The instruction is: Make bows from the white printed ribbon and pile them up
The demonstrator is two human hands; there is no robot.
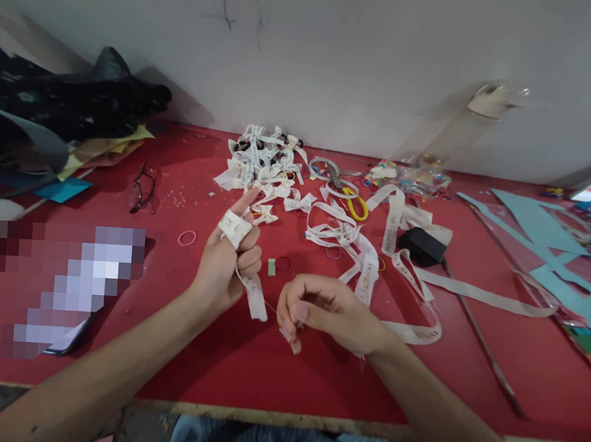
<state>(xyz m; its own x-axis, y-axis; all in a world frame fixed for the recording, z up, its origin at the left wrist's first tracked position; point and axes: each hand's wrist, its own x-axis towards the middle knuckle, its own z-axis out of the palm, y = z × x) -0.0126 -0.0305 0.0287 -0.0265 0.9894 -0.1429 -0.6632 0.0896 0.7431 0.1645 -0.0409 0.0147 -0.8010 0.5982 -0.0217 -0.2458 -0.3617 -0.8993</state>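
A white printed ribbon [235, 228] is wound around the raised index finger of my left hand [223, 260]. The other fingers of that hand are curled in on it, and the ribbon's loose end [255, 297] hangs below the palm. To the right, lower over the red table, my right hand [327, 310] has its fingers bent and thumb close against them. A thin thread seems to run toward its fingertips, but what they hold is hidden. Behind my left hand lies a heap of white ribbon bows [262, 155]. Long loose ribbon [368, 262] lies beyond my right hand.
Yellow-handled scissors [356, 205] lie among ribbons on the red table [179, 327]. A black block [423, 246] and a thin rod [488, 353] are at right, near blue sheets [536, 222]. Glasses [142, 188], a phone [76, 331] and a black bag [83, 98] are at left.
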